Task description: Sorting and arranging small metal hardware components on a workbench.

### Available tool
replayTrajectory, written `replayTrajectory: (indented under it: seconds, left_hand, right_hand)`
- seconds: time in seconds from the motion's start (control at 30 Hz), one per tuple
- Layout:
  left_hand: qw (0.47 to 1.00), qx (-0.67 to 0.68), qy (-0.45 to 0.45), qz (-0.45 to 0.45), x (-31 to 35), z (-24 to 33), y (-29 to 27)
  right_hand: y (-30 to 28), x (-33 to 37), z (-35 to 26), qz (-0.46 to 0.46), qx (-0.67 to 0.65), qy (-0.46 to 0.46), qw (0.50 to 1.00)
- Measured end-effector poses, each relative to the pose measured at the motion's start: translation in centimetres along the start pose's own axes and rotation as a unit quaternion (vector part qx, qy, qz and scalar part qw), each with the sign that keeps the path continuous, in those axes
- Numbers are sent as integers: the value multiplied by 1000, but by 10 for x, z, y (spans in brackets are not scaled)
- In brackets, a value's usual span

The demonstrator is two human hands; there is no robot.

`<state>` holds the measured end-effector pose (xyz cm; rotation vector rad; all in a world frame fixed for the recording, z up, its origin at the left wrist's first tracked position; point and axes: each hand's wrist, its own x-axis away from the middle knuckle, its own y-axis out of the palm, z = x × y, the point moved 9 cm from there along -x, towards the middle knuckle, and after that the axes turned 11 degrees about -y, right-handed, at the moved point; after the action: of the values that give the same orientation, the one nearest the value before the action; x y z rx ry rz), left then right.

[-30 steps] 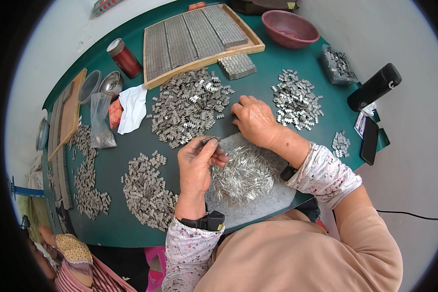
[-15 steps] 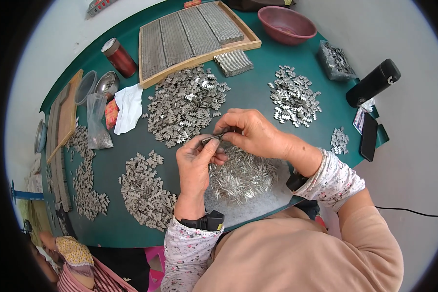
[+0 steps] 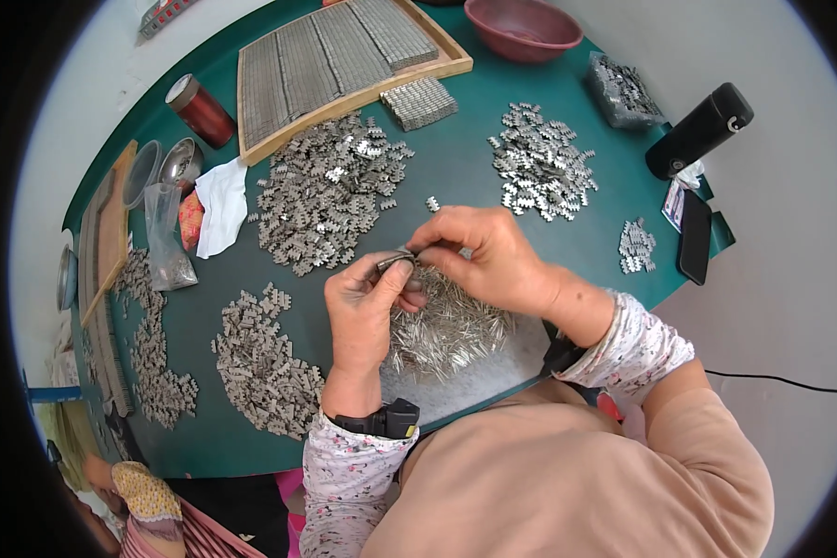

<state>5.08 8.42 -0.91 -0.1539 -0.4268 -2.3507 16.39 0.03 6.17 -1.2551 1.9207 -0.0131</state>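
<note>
My left hand [image 3: 358, 312] is closed around a small grey metal piece [image 3: 395, 261], held between thumb and fingers. My right hand [image 3: 493, 260] meets it from the right, thumb and index finger pinched at the piece's end; what lies between those fingertips is too small to make out. Just below both hands a heap of thin, shiny metal pins [image 3: 451, 330] lies on a pale sheet [image 3: 437, 391]. One loose toothed metal plate [image 3: 432, 203] rests just above my right fingers. Behind my hands spreads a large pile of toothed metal plates [image 3: 330, 191].
More plate piles lie at left [image 3: 265, 363] and right [image 3: 541, 163]. A wooden tray [image 3: 363, 100] of stacked metal strips stands at the back, by a maroon bowl [image 3: 523, 33]. A black bottle [image 3: 699, 130] and phone [image 3: 695, 237] sit right. A person's sleeve [image 3: 147, 491] shows lower left.
The whole view has shifted slightly, so the table things sit further left and higher. My hands stay together at the metal piece. The loose plate above my right fingers now shows.
</note>
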Motion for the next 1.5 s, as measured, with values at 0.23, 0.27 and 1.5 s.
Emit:
replayTrajectory:
  seconds: [0.23,0.27,1.5]
  left_hand:
    - [995,87,-45,-31,-1,-6,-6]
    - [994,92,-56,-31,-2,-8,-6]
    - [995,35,-73,-62,-1,-14,8]
  right_hand:
    - [-28,12,19,-133,233,-19,963]
    - [-27,16,19,-132,234,-19,963]
    - [29,28,6,-345,323,-227,852]
